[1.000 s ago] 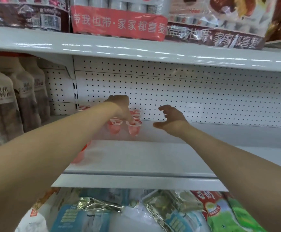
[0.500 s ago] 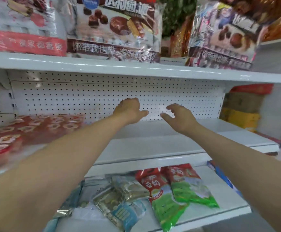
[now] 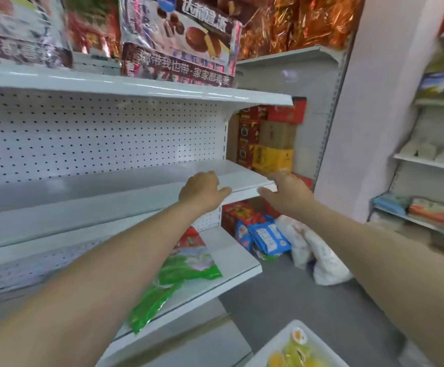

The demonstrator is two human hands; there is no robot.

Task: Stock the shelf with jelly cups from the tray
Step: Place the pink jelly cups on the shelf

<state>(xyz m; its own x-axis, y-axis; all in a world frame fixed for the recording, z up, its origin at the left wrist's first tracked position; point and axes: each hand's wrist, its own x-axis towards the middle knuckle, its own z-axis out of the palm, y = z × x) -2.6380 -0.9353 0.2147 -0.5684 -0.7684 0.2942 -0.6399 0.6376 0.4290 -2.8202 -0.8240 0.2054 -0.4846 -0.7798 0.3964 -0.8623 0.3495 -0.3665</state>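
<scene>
Middle shelf: white metal with a pegboard back, its visible surface bare. Left hand: raised over the shelf's front edge near the right end, fingers loosely curled, thumb out to the side, nothing held. Right hand: just beside the shelf's right corner, fingers relaxed and slightly apart, nothing held. Tray: white, at the bottom right corner of the view, low and well apart from both hands. Jelly cups: yellow and orange, lying in the tray. Green packets: on the lower shelf. Blue packets and white sack: on the floor past the shelf end. Chocolate pie pack: on the upper shelf.
</scene>
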